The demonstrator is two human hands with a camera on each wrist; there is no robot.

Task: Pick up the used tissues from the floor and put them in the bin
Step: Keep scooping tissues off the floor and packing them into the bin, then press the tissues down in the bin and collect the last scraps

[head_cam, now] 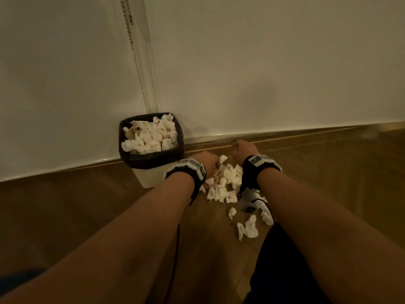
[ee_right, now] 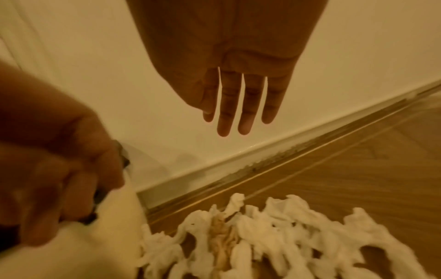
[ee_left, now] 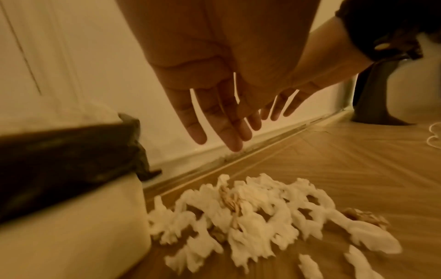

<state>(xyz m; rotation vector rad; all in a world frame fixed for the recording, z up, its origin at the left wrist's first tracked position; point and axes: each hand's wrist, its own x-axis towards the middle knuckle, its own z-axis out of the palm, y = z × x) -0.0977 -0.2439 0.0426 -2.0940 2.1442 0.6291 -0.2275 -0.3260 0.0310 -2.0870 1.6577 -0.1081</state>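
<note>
Hovering over the tissues (head_cam: pixel 221 183) beside the bin (head_cam: pixel 151 160), both hands, left (ee_left: pixel 214 113) and right (ee_right: pixel 241 102), spread flat and empty, ready to scoop.

both arms out, left grip (ee_left: pixel 214 90) & right grip (ee_right: pixel 238 79) w/ fingers straight, empty.

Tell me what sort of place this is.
Probably a room in a home or hotel, though I can't tell which: wood-pattern floor, white wall with a skirting strip, and a small lined bin full of tissues against it, more tissues scattered beside.
</note>
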